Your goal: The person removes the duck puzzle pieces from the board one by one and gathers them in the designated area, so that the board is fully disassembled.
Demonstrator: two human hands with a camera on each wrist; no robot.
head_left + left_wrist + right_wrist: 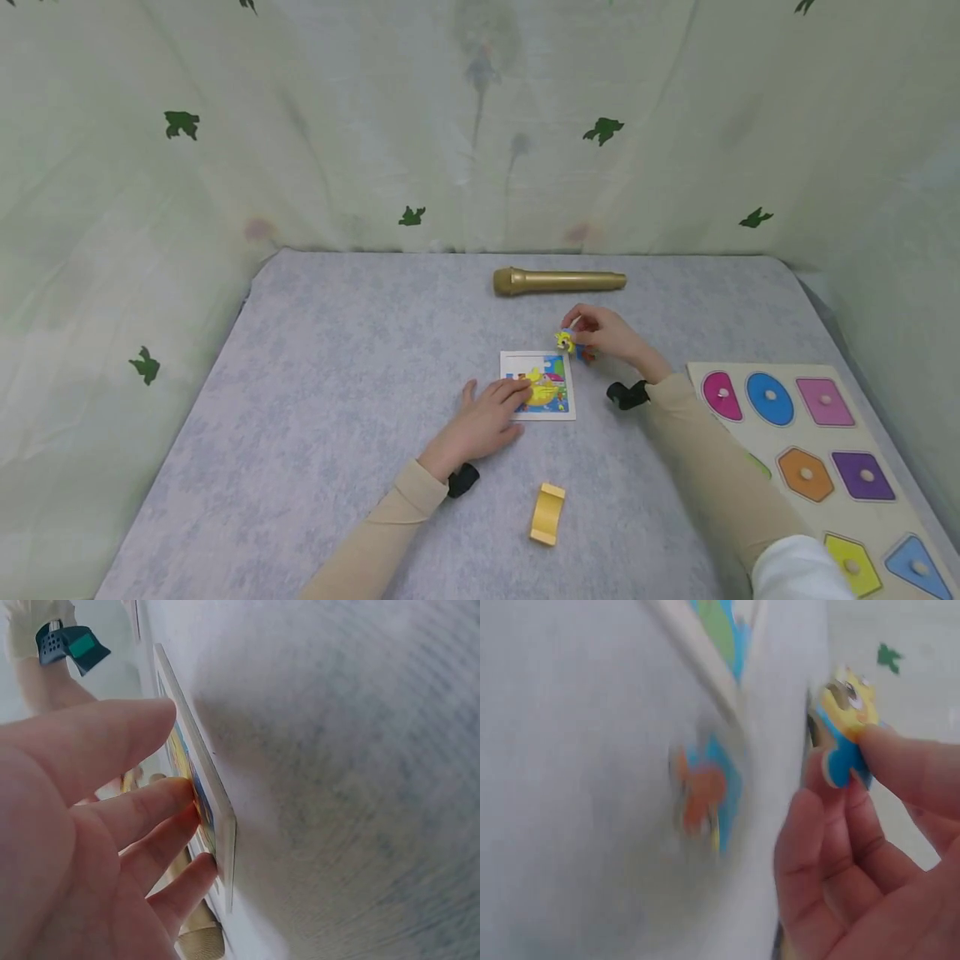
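My right hand (611, 335) pinches a yellow and blue jigsaw piece (847, 724) between thumb and fingers, above the table at the puzzle's upper right corner. Below it, a loose orange and blue jigsaw piece (703, 791) lies on the table, blurred in the right wrist view. A small square jigsaw puzzle (572, 412) with a white frame and a yellow picture lies flat. Fairly straight, the fingers of my left hand (483, 421) rest on its left part and hide some of the picture. In the left wrist view those fingertips touch the puzzle's (202, 757) face.
A gold toy microphone (562, 282) lies behind the puzzle. Nearer the front is a yellow curved block (547, 515). At the right stands a large pale shape board (765, 442) with several knobbed coloured shapes, partly under my right sleeve. Curtains hang around the grey table (337, 358).
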